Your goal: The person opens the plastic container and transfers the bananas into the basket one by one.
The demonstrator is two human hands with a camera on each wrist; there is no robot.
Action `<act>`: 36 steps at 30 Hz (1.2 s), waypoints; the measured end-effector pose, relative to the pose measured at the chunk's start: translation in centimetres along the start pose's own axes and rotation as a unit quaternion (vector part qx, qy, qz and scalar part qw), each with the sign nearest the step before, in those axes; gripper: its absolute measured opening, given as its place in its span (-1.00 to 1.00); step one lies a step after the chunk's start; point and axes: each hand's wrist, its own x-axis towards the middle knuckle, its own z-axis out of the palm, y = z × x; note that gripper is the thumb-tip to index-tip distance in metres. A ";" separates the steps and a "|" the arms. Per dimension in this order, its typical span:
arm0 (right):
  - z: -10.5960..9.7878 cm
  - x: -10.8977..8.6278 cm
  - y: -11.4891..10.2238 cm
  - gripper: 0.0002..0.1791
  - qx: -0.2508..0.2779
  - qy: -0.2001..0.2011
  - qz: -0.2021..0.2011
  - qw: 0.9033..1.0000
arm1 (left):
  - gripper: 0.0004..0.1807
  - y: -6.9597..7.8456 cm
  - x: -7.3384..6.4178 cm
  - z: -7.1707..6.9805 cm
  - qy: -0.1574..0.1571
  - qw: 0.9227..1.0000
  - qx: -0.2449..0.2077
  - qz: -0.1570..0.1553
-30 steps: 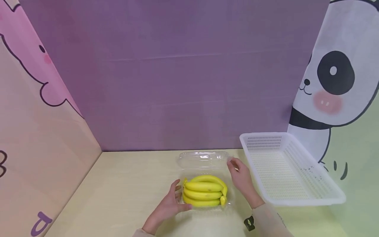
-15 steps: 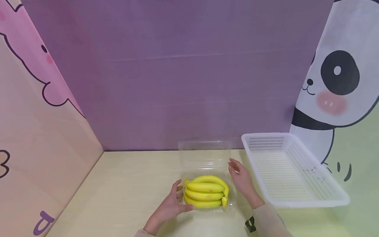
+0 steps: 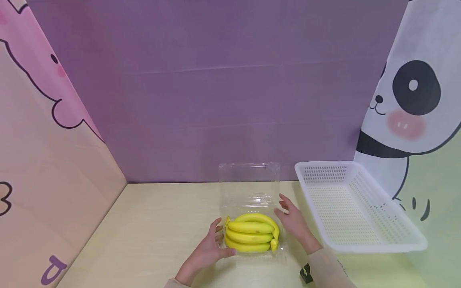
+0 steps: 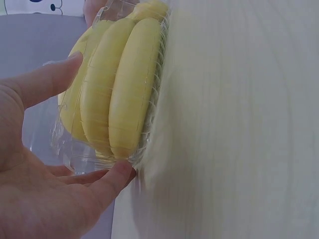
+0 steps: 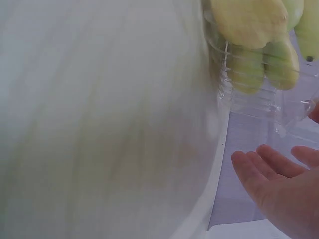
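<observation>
A bunch of yellow bananas (image 3: pixel 250 237) lies in a clear plastic clamshell container (image 4: pixel 61 142) on the table. The container's hinged lid (image 3: pixel 249 176) stands raised at the back. My left hand (image 3: pixel 208 249) holds the container's left end, thumb over the front edge and fingers against the left side, as the left wrist view also shows. Beside the right end hovers my right hand (image 3: pixel 295 220), fingers loosely extended and holding nothing. In the right wrist view its fingers (image 5: pixel 279 167) are apart from the container wall.
A white perforated plastic basket (image 3: pixel 381 248) stands on the right of the table. A small black object (image 3: pixel 306 273) is by the right sleeve. A purple backdrop (image 3: pixel 230 100) closes off the rear, with printed panels on both sides.
The lid has swung up from a lower tilt to nearly upright. My right hand has let go of its right edge and come slightly down and nearer. My left hand keeps its hold.
</observation>
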 end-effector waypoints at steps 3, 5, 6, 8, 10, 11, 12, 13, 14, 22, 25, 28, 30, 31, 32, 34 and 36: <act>-0.1 -0.1 0.0 -0.31 -0.010 -0.012 0.011 1.000 | 0.24 0.0 0.1 0.1 0.000 1.000 0.000 0.001; 0.0 -0.2 0.2 -0.29 -0.005 -0.018 0.016 1.000 | 0.24 0.0 0.1 0.1 0.000 1.000 0.000 0.002; 0.0 -0.2 0.3 -0.27 -0.003 -0.021 0.017 1.000 | 0.24 0.0 0.1 0.2 0.000 1.000 -0.001 0.003; 0.0 -0.2 0.4 -0.24 0.001 -0.026 0.020 0.999 | 0.24 0.0 0.2 0.2 -0.001 1.000 -0.002 0.001; 0.0 -0.3 0.6 -0.21 0.004 -0.033 0.024 0.999 | 0.25 -0.1 0.2 0.3 -0.002 1.000 -0.004 -0.003; 0.0 -0.3 0.7 -0.19 0.001 -0.038 0.026 0.999 | 0.25 -0.1 0.2 0.3 -0.001 1.000 -0.003 -0.004; 0.0 -0.3 0.8 -0.17 -0.002 -0.042 0.025 0.999 | 0.25 -0.1 0.2 0.4 -0.001 1.000 -0.002 -0.005; -0.1 -0.4 0.8 -0.16 -0.005 -0.047 0.026 0.999 | 0.25 -0.1 0.2 0.4 0.000 1.000 0.001 -0.006; -0.1 -0.4 0.9 -0.15 -0.009 -0.051 0.024 0.998 | 0.25 -0.1 0.2 0.4 0.002 1.000 0.003 -0.006; -0.3 -0.5 0.7 -0.23 -0.026 -0.058 0.008 0.998 | 0.25 -0.2 0.3 0.3 0.008 1.000 0.013 -0.009; -0.3 -0.5 0.5 -0.29 -0.039 -0.050 -0.004 0.998 | 0.24 -0.1 0.4 0.3 0.010 1.000 0.014 -0.006; -0.4 -0.6 0.1 -0.33 -0.047 -0.044 -0.021 0.998 | 0.24 0.0 0.4 0.3 0.013 1.000 0.017 -0.002; -0.5 -0.7 -0.3 -0.35 -0.051 -0.043 -0.030 0.997 | 0.25 0.1 0.4 0.3 0.015 1.000 0.019 -0.001; -0.6 -0.7 -0.5 -0.36 -0.053 -0.042 -0.033 0.997 | 0.25 0.1 0.4 0.3 0.016 1.000 0.021 0.000; -0.7 -0.8 -0.8 -0.38 -0.055 -0.042 -0.037 0.997 | 0.25 0.0 0.4 0.3 0.016 1.000 0.022 0.000; -0.8 -1.0 -1.4 -0.40 -0.060 -0.042 -0.047 0.996 | 0.25 -0.1 0.4 0.3 0.017 1.000 0.024 0.002; -0.9 -1.2 -2.0 -0.41 -0.066 -0.044 -0.058 0.995 | 0.25 -0.2 0.4 0.2 0.017 1.000 0.026 0.002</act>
